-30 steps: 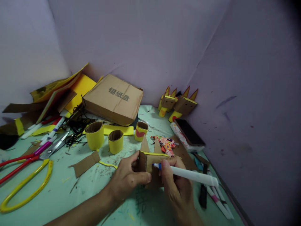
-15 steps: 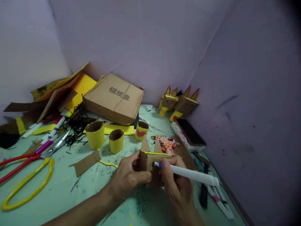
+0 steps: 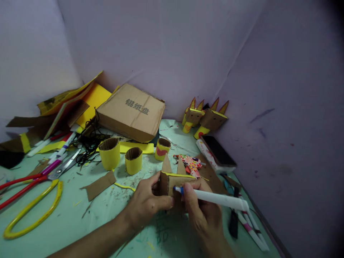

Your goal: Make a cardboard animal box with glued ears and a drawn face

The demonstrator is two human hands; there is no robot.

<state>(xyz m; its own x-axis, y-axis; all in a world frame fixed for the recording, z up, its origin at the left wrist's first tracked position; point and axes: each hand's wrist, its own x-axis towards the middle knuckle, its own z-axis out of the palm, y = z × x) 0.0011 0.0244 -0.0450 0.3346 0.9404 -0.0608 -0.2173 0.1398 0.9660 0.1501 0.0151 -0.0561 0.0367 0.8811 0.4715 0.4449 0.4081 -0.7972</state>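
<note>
Between my hands stands a small cardboard box figure with two pointed cardboard ears and a yellow strip along its top edge. My left hand grips its left side, thumb across the lower front. In my right hand is a white marker with a blue collar, its tip against the box's front face near the left edge. The fingers of that hand also touch the box's right side, and they hide part of it. Just behind the figure lies a patterned, colourful wrapper-like piece.
Three yellow-covered cardboard rings stand beyond my left hand. Large scissors lie at left, near black string. A cardboard box sits behind. Finished-looking horned figures, a phone and several markers are at right.
The marker tip has shifted very slightly left and down on the box's face, where a dark spot now shows. My left hand keeps the same grip.
</note>
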